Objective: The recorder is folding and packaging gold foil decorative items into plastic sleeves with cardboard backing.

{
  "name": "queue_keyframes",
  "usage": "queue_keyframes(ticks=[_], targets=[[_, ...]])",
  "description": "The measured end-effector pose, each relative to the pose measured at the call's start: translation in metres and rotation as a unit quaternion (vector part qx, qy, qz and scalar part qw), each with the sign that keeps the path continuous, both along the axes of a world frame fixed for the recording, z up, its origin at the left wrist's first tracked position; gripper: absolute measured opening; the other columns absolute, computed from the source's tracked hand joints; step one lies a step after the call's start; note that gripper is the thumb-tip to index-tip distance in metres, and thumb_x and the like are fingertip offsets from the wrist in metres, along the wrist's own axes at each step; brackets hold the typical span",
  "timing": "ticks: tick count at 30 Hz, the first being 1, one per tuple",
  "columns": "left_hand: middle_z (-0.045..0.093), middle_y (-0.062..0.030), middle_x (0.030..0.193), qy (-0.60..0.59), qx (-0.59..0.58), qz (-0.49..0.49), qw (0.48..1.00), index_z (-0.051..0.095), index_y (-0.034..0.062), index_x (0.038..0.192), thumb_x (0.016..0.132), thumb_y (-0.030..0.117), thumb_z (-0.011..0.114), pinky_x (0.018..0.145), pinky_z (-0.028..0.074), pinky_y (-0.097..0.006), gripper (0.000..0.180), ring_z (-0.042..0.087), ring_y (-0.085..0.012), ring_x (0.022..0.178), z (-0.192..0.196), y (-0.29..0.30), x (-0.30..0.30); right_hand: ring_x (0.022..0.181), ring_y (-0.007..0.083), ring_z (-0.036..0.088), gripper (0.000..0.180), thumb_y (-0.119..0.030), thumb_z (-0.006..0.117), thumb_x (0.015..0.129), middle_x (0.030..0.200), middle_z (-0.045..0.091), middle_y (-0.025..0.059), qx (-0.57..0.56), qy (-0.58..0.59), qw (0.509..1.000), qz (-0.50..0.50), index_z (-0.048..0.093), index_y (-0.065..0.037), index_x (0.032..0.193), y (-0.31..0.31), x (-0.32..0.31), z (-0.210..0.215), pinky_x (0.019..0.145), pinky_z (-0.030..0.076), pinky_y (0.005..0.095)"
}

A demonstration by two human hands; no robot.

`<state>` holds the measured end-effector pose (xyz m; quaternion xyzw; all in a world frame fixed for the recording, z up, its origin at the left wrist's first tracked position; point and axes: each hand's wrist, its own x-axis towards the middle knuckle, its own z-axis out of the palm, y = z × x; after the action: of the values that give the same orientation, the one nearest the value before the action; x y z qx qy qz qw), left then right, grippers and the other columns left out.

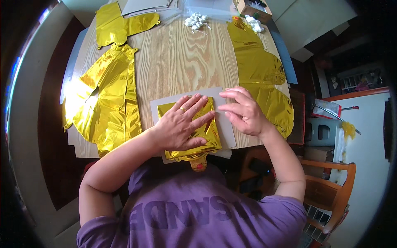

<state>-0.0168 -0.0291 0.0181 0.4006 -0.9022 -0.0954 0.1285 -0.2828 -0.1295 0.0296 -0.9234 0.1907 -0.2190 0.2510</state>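
Observation:
My left hand (177,125) lies flat with fingers spread on a folded gold foil balloon (211,139), pressing it against a pale grey sheet of card (226,131). A ring shows on one finger. Below the folded square, a tail of foil (199,163) with a small red mark hangs past the table's near edge. My right hand (245,110) hovers over the right edge of the card, apart from the folded foil. Its fingers are loosely bent and apart, and nothing shows between them.
Flat gold foil balloons (111,93) cover the left of the wooden table (186,62), with another foil piece (113,25) beyond. More gold foil (258,62) lies along the right. White bundles (197,21), clear plastic sheets (206,7) and a box (257,10) sit at the far side.

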Motion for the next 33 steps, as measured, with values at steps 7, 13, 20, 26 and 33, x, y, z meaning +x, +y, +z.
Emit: queue_keyframes(ticks=[7,13,20,26,33], targets=[[0.033,-0.0323,0.155,0.028,0.001,0.008,1.0,0.042,0.0034,0.148,0.096,0.065,0.047,0.121,0.019,-0.057,0.081,0.029,-0.0464,0.147,-0.004,0.001,0.001,0.139,0.036,0.04,0.048,-0.03,0.068,0.091,0.146,0.048,0.0179,-0.132,0.108,0.982,-0.079,0.061,-0.003,0.13,0.029,0.032,0.0,0.119,0.025,0.0532],[0.035,-0.0272,0.155,0.07,0.035,0.04,0.996,0.045,-0.0008,0.141,0.093,0.059,0.059,0.121,0.021,-0.057,0.077,0.029,-0.0441,0.148,0.007,0.007,0.012,0.145,0.0368,0.033,0.061,-0.033,0.066,0.093,0.154,0.038,0.0194,-0.116,0.167,0.974,-0.096,0.05,-0.004,0.144,0.035,0.021,-0.006,0.121,0.02,0.0548],[0.034,-0.0252,0.157,0.018,0.024,0.054,0.998,0.039,-0.001,0.149,0.094,0.06,0.054,0.121,0.021,-0.056,0.084,0.028,-0.0421,0.149,0.002,0.017,0.017,0.15,0.0378,0.025,0.07,-0.044,0.055,0.1,0.16,0.03,0.0207,-0.099,0.182,0.974,-0.091,0.038,0.001,0.15,0.047,0.03,0.011,0.123,0.015,0.0558],[0.033,-0.0264,0.157,0.017,0.002,0.042,0.999,0.033,-0.0025,0.153,0.096,0.059,0.051,0.122,0.02,-0.055,0.086,0.027,-0.0412,0.149,-0.003,0.016,0.018,0.156,0.0359,0.007,0.088,-0.056,0.046,0.1,0.166,0.011,0.0243,-0.081,0.234,0.967,-0.068,0.016,0.005,0.158,0.07,0.049,-0.009,0.124,0.001,0.0544],[0.032,-0.0265,0.158,0.02,-0.005,0.044,0.999,0.028,-0.0073,0.153,0.097,0.057,0.05,0.122,0.02,-0.053,0.088,0.028,-0.0403,0.15,0.001,0.016,0.02,0.156,0.0357,0.006,0.094,-0.066,0.034,0.1,0.166,0.01,0.0244,-0.063,0.273,0.956,-0.085,0.013,0.004,0.159,0.063,0.036,-0.008,0.124,-0.001,0.0542]])
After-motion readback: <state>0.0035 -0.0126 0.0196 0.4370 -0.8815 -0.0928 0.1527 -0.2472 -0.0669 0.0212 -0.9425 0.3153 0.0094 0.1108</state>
